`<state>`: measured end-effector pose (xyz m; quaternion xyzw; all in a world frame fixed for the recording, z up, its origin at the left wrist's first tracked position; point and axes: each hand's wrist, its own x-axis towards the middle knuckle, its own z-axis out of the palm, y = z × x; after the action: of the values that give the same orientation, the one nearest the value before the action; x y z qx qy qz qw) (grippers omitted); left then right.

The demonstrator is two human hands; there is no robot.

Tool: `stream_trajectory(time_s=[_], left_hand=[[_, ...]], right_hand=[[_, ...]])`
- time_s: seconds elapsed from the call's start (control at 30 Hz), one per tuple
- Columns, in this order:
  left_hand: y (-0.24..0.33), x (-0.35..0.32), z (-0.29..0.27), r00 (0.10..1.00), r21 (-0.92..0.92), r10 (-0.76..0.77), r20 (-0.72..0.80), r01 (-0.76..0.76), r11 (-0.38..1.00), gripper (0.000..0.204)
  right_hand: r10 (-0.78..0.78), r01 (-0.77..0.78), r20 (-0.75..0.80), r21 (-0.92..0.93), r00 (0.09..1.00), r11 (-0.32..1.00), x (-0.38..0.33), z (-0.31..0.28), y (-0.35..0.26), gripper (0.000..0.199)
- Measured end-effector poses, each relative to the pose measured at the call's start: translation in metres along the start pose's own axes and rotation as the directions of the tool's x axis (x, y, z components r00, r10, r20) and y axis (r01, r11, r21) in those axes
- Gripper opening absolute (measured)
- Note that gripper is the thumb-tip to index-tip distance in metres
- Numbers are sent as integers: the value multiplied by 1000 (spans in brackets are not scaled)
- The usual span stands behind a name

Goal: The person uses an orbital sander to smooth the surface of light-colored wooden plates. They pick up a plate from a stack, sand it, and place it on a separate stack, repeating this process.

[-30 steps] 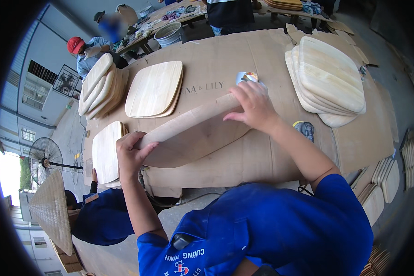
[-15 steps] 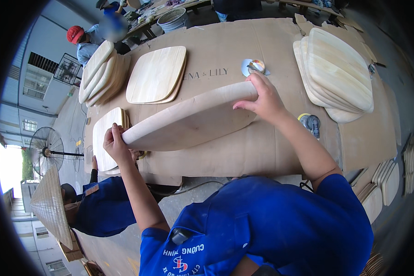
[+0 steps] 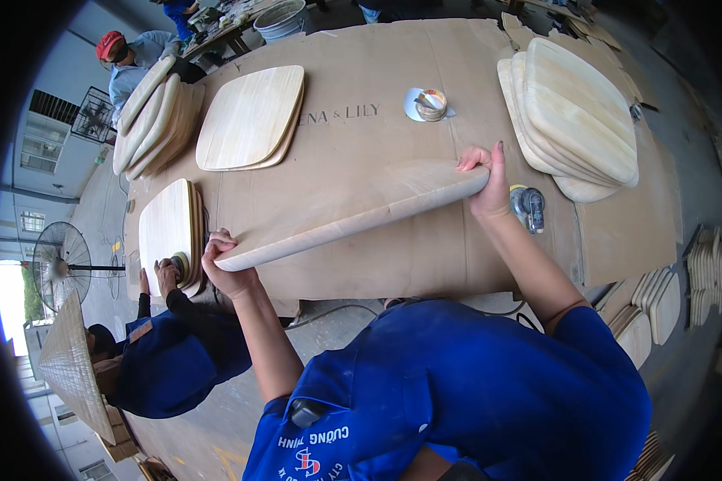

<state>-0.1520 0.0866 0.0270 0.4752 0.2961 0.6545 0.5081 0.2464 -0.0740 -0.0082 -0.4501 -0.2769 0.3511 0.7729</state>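
Observation:
Between my two hands is a pale wooden panel with rounded corners, tilted over the cardboard-covered table so that its long edge faces me. My left hand grips its left corner, thumb and fingers closed on the edge. At the opposite end my right hand pinches the right corner, fingers on the upper face. Just beyond that hand lies a power sander with a yellowish pad rim. Farther off stands a small round tub with a flat blade across it, on a white sheet.
Stacked panels sit at the right, far left and centre left of the cardboard. A co-worker in a conical hat works a sander over another stack. Behind that person is a standing fan.
The panel has tipped: its underside faced me before, and now its upper face and near edge show. Both hands still hold it. The co-worker's hand and sander have come into view on the left stack.

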Motion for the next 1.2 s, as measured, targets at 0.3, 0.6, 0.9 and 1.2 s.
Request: stream_trajectory(time_s=[0.3,0.6,0.9,1.2], left_hand=[[-91,-149,-40,534,65,-834,-135,845,531,59],[-136,-177,-42,864,989,-496,90,-19,147,44],[-207,-228,156,26,322,-488,873,-781,534,72],[-233,-206,185,-215,166,-483,849,-759,630,70]], right_hand=[[738,-744,-228,79,635,664,-97,-107,62,45],[817,-691,-377,-722,436,35,-140,-178,76,23],[-115,226,254,-950,960,-214,-78,-185,20,32],[-24,-61,-58,-980,998,-187,-57,-216,35,58]])
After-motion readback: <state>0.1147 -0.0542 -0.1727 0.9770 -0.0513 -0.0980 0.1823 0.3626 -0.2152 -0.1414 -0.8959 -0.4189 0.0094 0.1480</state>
